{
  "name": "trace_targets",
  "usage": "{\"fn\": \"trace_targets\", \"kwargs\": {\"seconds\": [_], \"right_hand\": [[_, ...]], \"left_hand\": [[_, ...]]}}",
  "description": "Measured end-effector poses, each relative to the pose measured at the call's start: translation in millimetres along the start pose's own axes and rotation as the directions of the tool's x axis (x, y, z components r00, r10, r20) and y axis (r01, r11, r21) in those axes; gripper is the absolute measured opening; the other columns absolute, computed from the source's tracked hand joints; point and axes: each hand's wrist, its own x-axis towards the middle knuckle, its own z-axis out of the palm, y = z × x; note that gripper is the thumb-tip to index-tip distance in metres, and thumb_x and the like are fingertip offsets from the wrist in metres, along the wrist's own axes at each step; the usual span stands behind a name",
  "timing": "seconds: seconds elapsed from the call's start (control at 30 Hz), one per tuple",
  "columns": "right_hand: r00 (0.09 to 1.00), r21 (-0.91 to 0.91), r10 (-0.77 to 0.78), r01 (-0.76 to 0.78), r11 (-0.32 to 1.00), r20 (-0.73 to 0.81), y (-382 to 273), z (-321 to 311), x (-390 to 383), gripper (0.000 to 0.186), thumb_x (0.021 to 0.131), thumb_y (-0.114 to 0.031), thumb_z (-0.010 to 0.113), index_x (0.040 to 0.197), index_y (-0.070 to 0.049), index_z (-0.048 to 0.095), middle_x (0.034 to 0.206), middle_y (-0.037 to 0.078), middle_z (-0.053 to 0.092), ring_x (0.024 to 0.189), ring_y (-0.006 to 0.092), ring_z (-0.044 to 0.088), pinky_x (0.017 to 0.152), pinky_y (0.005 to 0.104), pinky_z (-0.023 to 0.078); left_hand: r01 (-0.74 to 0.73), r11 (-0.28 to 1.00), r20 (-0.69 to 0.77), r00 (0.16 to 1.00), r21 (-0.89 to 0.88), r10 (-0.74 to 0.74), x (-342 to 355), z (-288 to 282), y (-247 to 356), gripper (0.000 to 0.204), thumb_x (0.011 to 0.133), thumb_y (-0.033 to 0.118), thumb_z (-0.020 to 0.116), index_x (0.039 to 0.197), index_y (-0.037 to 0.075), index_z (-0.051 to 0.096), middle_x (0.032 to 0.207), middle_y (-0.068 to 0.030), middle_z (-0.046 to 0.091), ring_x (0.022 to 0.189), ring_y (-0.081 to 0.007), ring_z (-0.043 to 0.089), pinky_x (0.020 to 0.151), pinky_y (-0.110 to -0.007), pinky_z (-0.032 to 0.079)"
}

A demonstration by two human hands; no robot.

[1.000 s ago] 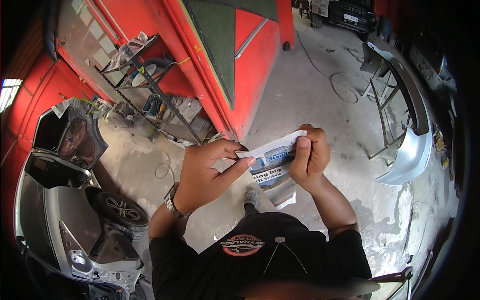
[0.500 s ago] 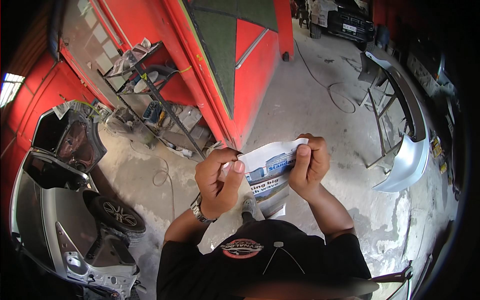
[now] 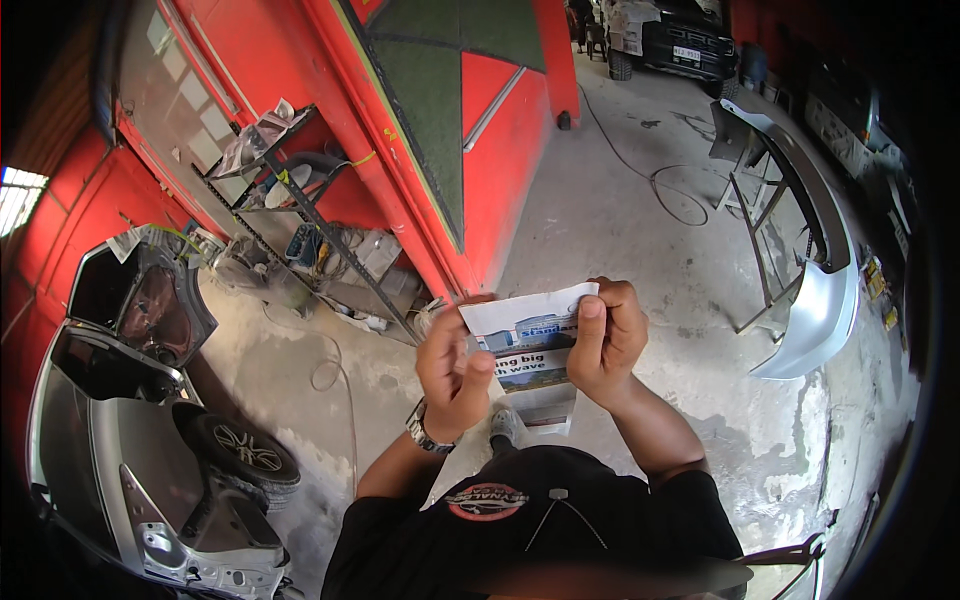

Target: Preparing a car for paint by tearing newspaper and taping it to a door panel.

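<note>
A folded strip of newspaper with a blank white upper edge and printed pictures hangs in front of my body. My right hand pinches its upper right corner, thumb on the front and fingers curled behind. My left hand, with a metal-band watch on the wrist, is at the paper's left edge. Its fingers are curled partly behind the sheet, and the thumb lies along the side edge, below the top corner. Below the paper, one of my shoes shows on the concrete floor.
To the left are a grey car body, a loose wheel and a cluttered metal shelf by a red wall. At right, a silver bumper rests on a stand. A hose lies on the floor; a dark vehicle stands beyond.
My left thumb has slid down from the paper's upper left part to its side edge. The sheet's top edge now looks straighter and flatter. My right hand keeps its pinch.
</note>
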Motion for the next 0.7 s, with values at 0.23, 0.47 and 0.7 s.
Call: {"fn": "trace_targets", "kwargs": {"seconds": [0.23,0.47,0.7], "right_hand": [[1.000,0.022,0.005,-0.004,1.000,-0.029,6,2,0,0.015,0.099,-0.009,0.051,0.087,-0.002,0.049,0.067,0.004,0.053,0.054,0.0083,0.044,0.050,0.0244,0.035],[0.996,0.039,0.088,-0.088,0.995,0.003,5,2,-1,0.017,0.097,-0.009,0.057,0.082,-0.002,0.053,0.062,0.004,0.054,0.050,0.0076,0.047,0.047,0.0244,0.036],[0.986,0.135,0.161,-0.164,0.977,0.034,13,-2,1,0.018,0.098,-0.011,0.057,0.083,-0.002,0.054,0.062,0.001,0.054,0.053,0.0044,0.045,0.049,0.0217,0.034]], "left_hand": [[0.334,0.943,0.217,0.921,-0.007,-0.324,-14,-24,-10,0.015,0.088,0.002,0.071,0.097,-0.008,0.065,0.085,-0.0046,0.067,0.074,-0.0050,0.056,0.064,-0.020,0.043],[0.280,0.958,0.078,0.956,0.057,-0.284,-18,-32,-10,0.011,0.090,0.001,0.069,0.096,-0.006,0.066,0.075,0.0013,0.062,0.063,-0.0001,0.045,0.054,-0.017,0.033],[0.326,0.945,0.033,0.945,-0.039,-0.324,-14,-25,-8,0.012,0.092,0.002,0.066,0.100,-0.006,0.066,0.081,-0.0007,0.063,0.067,-0.0023,0.050,0.059,-0.018,0.038]]}}
